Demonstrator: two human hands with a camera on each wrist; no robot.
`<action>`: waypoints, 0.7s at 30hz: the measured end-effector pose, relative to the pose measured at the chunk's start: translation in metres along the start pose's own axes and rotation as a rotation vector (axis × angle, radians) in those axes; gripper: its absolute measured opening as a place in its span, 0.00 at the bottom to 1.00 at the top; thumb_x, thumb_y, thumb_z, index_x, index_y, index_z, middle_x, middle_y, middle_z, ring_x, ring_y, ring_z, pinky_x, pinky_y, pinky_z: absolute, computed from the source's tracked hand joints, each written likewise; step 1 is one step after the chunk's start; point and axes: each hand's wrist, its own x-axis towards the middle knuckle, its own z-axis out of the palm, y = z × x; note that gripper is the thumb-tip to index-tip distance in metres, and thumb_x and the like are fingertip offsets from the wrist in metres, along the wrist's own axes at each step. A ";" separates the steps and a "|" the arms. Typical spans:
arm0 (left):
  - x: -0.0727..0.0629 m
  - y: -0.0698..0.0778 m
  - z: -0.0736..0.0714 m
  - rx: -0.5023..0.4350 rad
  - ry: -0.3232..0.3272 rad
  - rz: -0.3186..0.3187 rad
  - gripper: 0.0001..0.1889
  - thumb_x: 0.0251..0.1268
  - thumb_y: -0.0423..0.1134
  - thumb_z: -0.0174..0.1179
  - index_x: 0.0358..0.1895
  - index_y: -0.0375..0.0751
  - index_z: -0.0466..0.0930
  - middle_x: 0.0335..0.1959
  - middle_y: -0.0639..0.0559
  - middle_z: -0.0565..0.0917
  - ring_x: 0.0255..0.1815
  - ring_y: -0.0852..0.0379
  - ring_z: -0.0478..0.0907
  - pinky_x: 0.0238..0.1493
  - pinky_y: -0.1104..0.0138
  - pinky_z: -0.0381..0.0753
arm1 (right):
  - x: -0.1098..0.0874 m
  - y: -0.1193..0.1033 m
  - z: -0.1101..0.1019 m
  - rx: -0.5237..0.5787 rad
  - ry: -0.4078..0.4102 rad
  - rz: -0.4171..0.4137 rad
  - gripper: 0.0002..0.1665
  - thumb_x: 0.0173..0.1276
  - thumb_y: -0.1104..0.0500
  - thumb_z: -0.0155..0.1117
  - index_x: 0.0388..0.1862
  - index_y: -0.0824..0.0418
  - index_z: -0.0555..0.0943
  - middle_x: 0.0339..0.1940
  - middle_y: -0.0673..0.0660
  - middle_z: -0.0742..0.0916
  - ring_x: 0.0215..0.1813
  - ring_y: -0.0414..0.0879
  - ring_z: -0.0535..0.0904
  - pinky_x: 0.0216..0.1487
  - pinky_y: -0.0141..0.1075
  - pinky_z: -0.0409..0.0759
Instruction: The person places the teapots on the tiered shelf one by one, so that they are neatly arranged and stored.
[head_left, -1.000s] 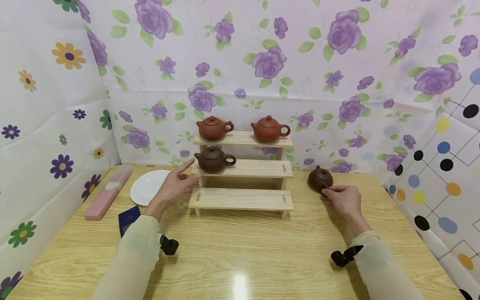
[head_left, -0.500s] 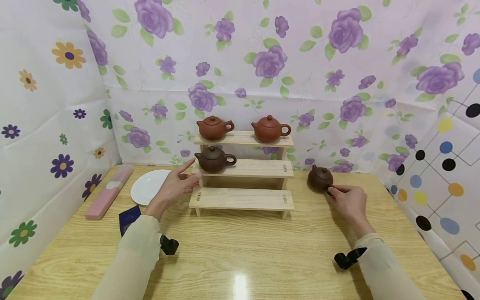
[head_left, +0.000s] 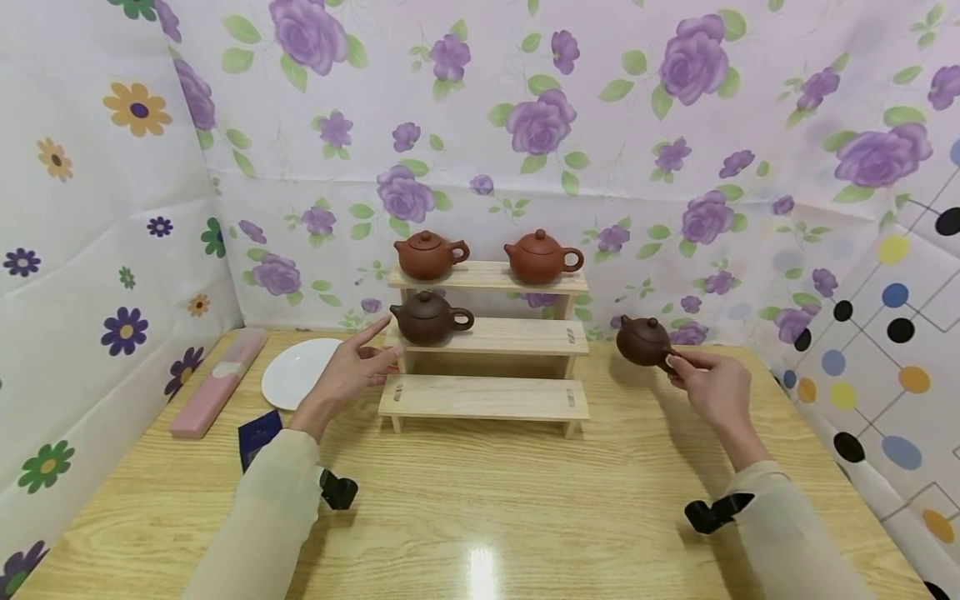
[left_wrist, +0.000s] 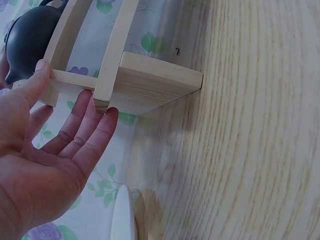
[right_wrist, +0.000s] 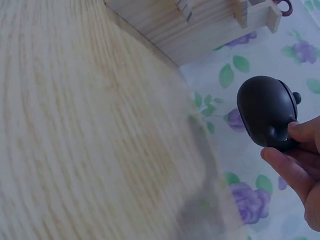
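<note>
My right hand point(head_left: 716, 392) pinches the handle of a dark brown teapot point(head_left: 642, 341) at the right, raised over the table with its spout pointing left and away. In the right wrist view, thumb and fingers meet at the handle of this teapot point(right_wrist: 267, 110). My left hand point(head_left: 348, 375) rests at the left end of a three-step wooden shelf point(head_left: 480, 396), its fingers extended and fingertips touching the wood in the left wrist view. Just beside them on the middle step stands another dark brown teapot point(head_left: 425, 321). Two reddish-brown teapots, left point(head_left: 426, 257) and right point(head_left: 540, 257), occupy the top step.
Left of the shelf lie a white plate point(head_left: 292, 375), a pink case point(head_left: 217, 387) and a dark blue packet point(head_left: 257, 435), partly behind the left sleeve. Flowered cloth point(head_left: 480, 108) hangs behind the table point(head_left: 487, 500) and along both sides.
My right hand has lifted the dark teapot off the table and shifted a little to the right, turning its spout leftward. The left hand stays where it was.
</note>
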 end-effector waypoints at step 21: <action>0.000 0.001 0.000 -0.001 -0.003 0.000 0.39 0.82 0.50 0.60 0.87 0.63 0.51 0.67 0.29 0.79 0.53 0.48 0.88 0.54 0.61 0.87 | -0.002 -0.032 -0.029 0.160 -0.073 -0.142 0.24 0.81 0.58 0.64 0.64 0.77 0.82 0.38 0.33 0.87 0.37 0.34 0.91 0.44 0.30 0.88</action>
